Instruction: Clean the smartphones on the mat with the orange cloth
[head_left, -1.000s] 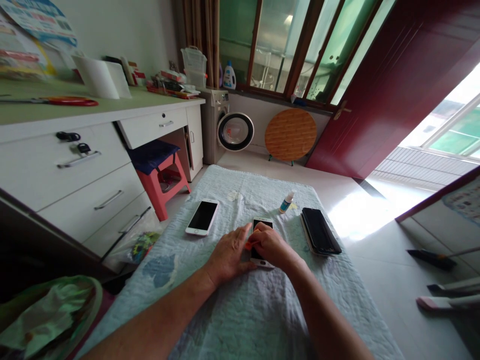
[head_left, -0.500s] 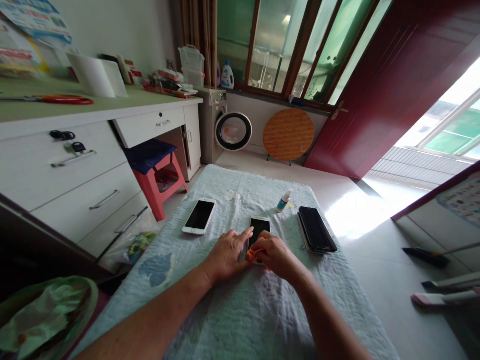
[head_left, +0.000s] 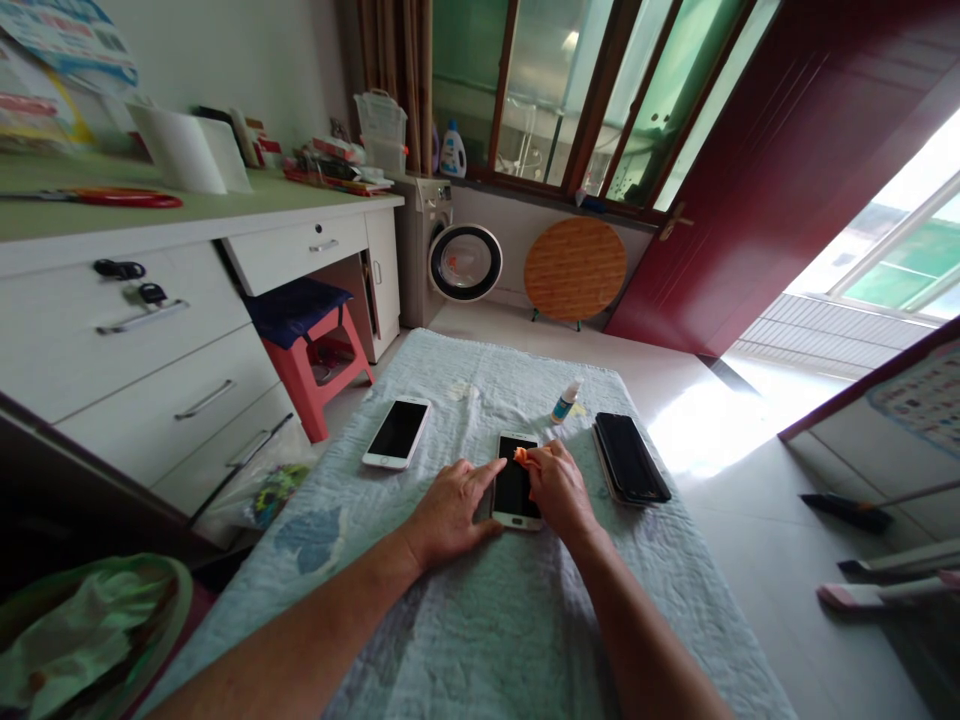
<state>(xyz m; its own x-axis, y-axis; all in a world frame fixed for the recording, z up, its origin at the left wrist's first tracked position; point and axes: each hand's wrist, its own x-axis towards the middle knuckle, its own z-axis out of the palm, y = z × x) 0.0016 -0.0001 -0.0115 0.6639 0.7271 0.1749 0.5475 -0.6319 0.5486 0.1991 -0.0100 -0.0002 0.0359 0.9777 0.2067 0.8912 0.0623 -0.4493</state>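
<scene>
A white-framed smartphone [head_left: 514, 492] with a dark screen lies face up on the pale blue quilted cover [head_left: 465, 640]. My left hand [head_left: 451, 510] rests along its left edge, fingers stretched out and thumb at the lower corner. Bunched in the fingers of my right hand [head_left: 561, 488] is an orange cloth [head_left: 525, 457], pressed on the upper right of the screen. A second white phone [head_left: 398, 434] lies to the left. On the right, a black phone [head_left: 634, 457] sits on top of another pale-edged item. A small spray bottle [head_left: 567, 401] stands beyond my right hand.
At the left is a white desk [head_left: 300, 215] with drawers; a red stool [head_left: 311, 370] with a dark cushion stands by it. A lined bin [head_left: 176, 610] is at the lower left. Past the table are an open-doored washing machine [head_left: 427, 200] and a round wooden tabletop [head_left: 575, 268].
My right hand has moved with the orange cloth from the phone's lower end up to its upper right, uncovering the lower screen and home button. My left hand stays at the edge.
</scene>
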